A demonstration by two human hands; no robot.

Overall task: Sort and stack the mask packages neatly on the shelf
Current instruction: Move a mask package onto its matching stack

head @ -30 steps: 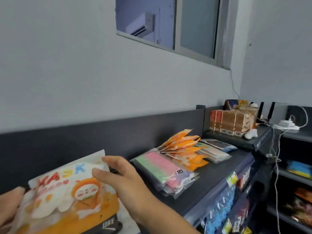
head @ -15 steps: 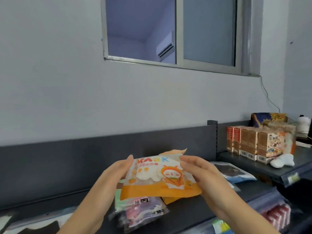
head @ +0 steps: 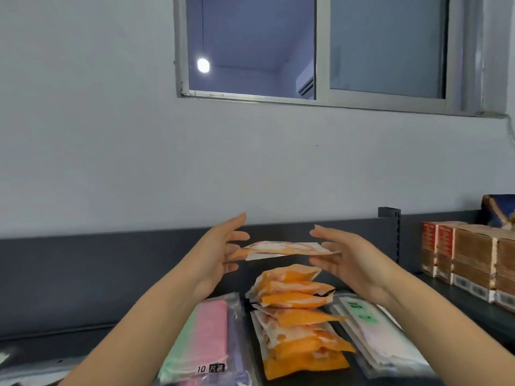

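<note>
While the head camera looked over the dark grey shelf (head: 440,302), two bare hands were up in front of the pale wall. The left hand (head: 220,254) and the right hand (head: 351,257) faced each other with fingers spread and almost straight. Between them they held a flat orange and white plastic mask package (head: 284,249) by its two ends. The package lay level in the air, right above a messy stack of orange mask packages (head: 295,316) on the shelf, not touching it. Just left of the stack lay a clear bag of pink and green masks (head: 206,338). Just right of it lay a clear bag of white masks with green print (head: 370,330). Far to the right stood a row of brown and red cardboard boxes (head: 468,254). A grey-framed window (head: 320,101) sat high in the wall.
</note>
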